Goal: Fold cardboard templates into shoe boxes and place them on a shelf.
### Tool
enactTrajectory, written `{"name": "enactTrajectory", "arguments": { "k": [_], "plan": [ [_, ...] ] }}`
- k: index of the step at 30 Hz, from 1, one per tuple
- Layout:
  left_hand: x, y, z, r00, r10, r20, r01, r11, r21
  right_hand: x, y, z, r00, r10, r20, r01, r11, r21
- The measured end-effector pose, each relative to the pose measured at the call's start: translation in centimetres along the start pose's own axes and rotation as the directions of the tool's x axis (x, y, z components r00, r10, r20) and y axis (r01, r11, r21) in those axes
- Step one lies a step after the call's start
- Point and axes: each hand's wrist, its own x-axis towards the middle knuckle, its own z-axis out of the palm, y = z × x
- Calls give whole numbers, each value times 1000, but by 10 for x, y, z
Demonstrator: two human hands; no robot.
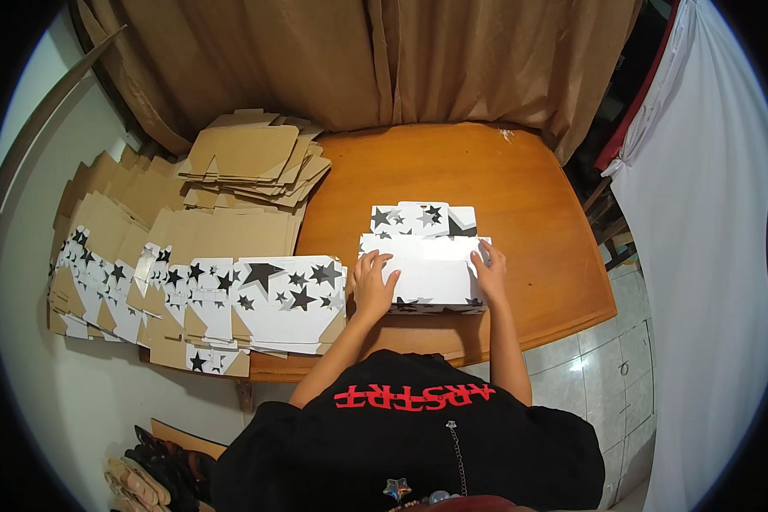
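In front of me on the table is a partly folded cardboard box (pixel 435 277), white inside and printed with black and grey stars. Its star-printed flaps (pixel 410 219) stick out at the far side. My left hand (pixel 373 284) grips the box's left side, fingers bent over the edge and thumb on the white panel. At the right side, my right hand (pixel 489 271) holds the wall with its fingers at the far corner and its thumb inward. Parts of the fingertips are hidden by the cardboard.
Flat star-printed box blanks (pixel 290 299) lie in overlapping piles on the left. Behind them rises a stack of brown cardboard blanks (pixel 243 154). The wooden table (pixel 538 222) has a curved edge on the right. A brown curtain (pixel 316 60) hangs behind, a white cloth (pixel 700 213) to the right.
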Motion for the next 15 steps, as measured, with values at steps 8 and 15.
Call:
{"name": "enactTrajectory", "arguments": {
  "k": [8,15],
  "plan": [
    [-6,-8,15,993,-110,-42,112,992,56,-30,-48,7,994,-106,-19,78,830,-553],
    [2,-7,11,976,-216,32,214,975,63,-26,-44,11,996,-88,-7,67,804,-591]
  ]
}}
